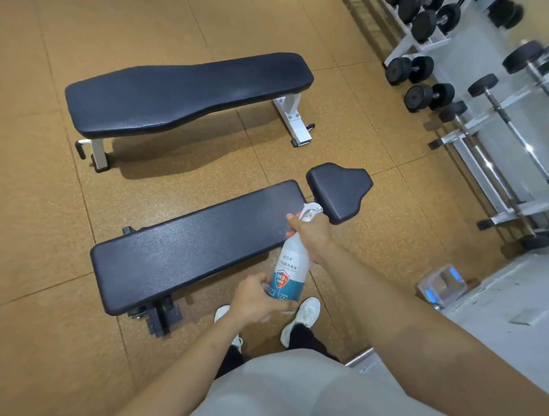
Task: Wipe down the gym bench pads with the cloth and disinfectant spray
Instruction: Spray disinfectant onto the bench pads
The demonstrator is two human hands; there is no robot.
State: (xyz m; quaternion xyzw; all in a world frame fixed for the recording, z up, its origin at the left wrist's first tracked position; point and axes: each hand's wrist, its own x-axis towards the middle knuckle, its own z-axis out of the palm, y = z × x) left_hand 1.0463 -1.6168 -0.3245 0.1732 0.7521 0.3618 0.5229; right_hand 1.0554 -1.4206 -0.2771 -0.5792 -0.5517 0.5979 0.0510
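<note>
Two hands hold the white plastic spray bottle (289, 271), right hand (313, 234) wrapped round its thin neck, left hand (257, 298) cupping its light, smooth bottom.

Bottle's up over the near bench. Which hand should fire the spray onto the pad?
Right. The right hand grips the spray bottle at its trigger head, nozzle over the near bench pad. The left hand only steadies the bottle's base.

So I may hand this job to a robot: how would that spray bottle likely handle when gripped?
The spray bottle looks like thin plastic, so probably light and slightly squeezable. Its smooth printed label may be slippery. It is tall and narrow, so likely tippy when set down. Here the right hand grips its neck and the left hand its base.
</note>
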